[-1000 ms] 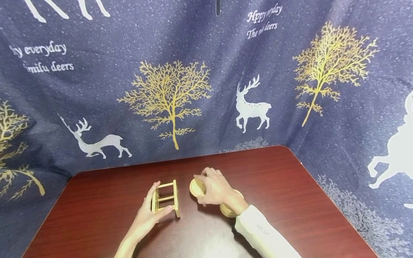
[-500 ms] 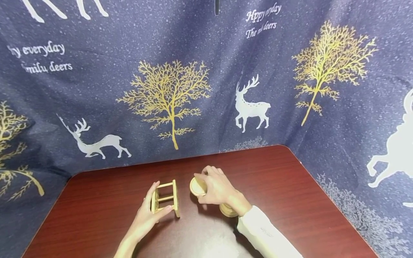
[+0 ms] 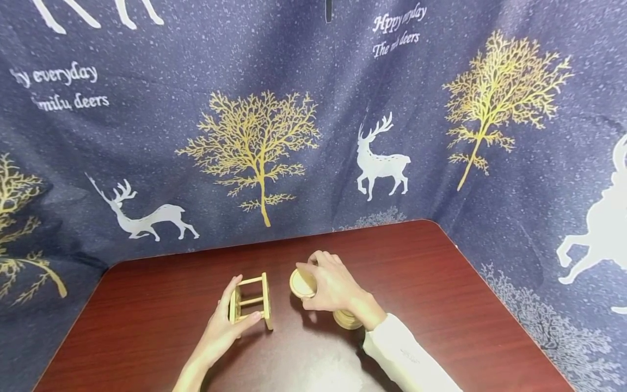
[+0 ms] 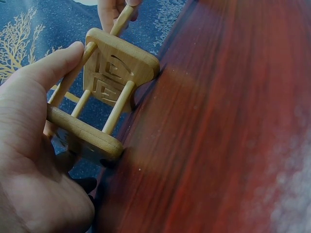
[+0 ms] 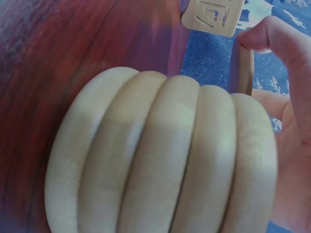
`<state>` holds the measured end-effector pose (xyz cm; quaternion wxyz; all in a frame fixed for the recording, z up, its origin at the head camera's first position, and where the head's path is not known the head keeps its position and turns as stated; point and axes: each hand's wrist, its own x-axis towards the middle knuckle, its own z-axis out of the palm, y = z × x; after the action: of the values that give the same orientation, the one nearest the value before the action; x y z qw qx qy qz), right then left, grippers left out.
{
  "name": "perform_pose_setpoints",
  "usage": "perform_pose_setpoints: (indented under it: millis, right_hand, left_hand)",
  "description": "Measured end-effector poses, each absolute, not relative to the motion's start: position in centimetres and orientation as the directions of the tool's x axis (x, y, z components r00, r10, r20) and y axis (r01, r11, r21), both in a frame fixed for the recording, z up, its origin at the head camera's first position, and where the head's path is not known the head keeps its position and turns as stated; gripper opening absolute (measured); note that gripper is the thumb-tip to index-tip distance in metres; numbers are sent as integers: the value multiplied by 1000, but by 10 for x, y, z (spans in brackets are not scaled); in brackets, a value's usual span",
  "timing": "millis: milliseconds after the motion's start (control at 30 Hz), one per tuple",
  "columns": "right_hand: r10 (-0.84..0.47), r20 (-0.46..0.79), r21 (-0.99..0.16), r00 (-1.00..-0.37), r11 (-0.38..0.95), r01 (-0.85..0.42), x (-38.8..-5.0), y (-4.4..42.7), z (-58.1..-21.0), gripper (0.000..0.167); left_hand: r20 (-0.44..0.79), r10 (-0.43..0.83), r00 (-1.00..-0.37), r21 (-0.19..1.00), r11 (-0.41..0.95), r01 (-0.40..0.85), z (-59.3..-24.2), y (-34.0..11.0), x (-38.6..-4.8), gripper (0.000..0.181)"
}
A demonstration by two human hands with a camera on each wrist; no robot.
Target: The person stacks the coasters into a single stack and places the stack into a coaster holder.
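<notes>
In the head view my left hand (image 3: 221,326) grips a small light wooden coaster rack (image 3: 267,305), two end panels joined by rods. Carved line patterns mark its far panel in the left wrist view, where the fingers and thumb wrap around the rack (image 4: 119,68). To the right of it, my right hand (image 3: 332,284) pinches a round wooden coaster (image 3: 301,284) by its edge, tilted and apart from the rack. The right wrist view shows that coaster (image 5: 242,68) edge-on. Under the right wrist sits a stack of round wooden coasters (image 3: 346,320), partly hidden by the arm.
The dark red-brown table (image 3: 161,305) has a glossy patch of light near its front. A blue cloth (image 3: 294,71) printed with deer and trees hangs behind and beside it. In the right wrist view the coaster stack (image 5: 160,155) fills the foreground.
My right hand has shifted slightly to the right with the coaster, whose face has turned a little. The left hand and the rack stay in place.
</notes>
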<state>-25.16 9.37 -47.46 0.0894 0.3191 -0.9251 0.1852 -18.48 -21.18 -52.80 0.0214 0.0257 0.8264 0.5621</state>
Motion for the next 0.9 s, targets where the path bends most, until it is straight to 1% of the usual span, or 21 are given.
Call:
perform_pose_setpoints:
  millis: [333, 500, 900]
  right_hand:
    - [-557, 315, -262, -768, 727, -635, -248, 100, -473, 83]
    - [-564, 345, -252, -751, 715, -652, -247, 103, -473, 82]
    - [-558, 379, -236, -738, 713, -660, -242, 111, -471, 82]
  left_hand:
    - [2, 65, -998, 921, 389, 27, -529, -213, -186, 106]
    - [-3, 60, -998, 918, 395, 21, -529, -212, -185, 106]
    - [-26, 59, -998, 930, 366, -3, -529, -212, -187, 107]
